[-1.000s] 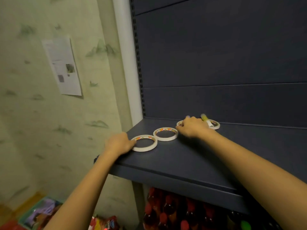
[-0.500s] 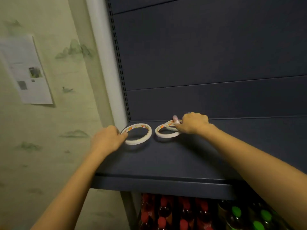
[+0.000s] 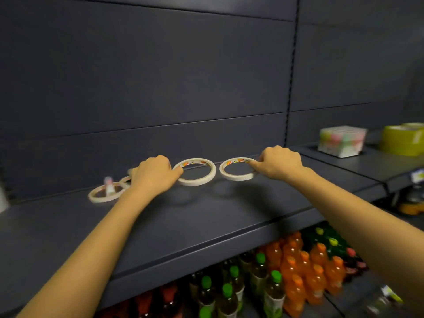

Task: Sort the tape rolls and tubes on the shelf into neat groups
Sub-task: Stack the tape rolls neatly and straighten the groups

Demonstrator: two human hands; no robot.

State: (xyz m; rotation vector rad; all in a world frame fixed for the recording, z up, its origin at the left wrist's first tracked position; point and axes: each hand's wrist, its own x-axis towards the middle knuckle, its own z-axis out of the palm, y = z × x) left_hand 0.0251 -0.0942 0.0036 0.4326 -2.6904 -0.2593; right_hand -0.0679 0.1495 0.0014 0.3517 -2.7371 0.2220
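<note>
Each hand carries a white tape roll a little above the dark shelf [image 3: 206,216], shadows showing beneath. My left hand [image 3: 153,174] pinches the left rim of one tape roll [image 3: 197,180]. My right hand [image 3: 278,162] pinches the right rim of a second tape roll [image 3: 236,177]. Back at the left, another tape roll [image 3: 101,197] lies flat on the shelf with a small pink-capped tube [image 3: 109,188] resting across it. Part of one more roll [image 3: 126,180] peeks out behind my left wrist.
On the adjoining shelf at right stand a pastel-coloured box [image 3: 340,141] and a stack of yellow-green tape rolls [image 3: 403,140]. Several drink bottles [image 3: 293,271] with green and orange caps fill the shelf below. A dark back panel [image 3: 160,88] rises behind the shelf.
Both hands have lifted a tape roll each and carried them to the right along the shelf. The view has swung right, leaving the wall out of sight.
</note>
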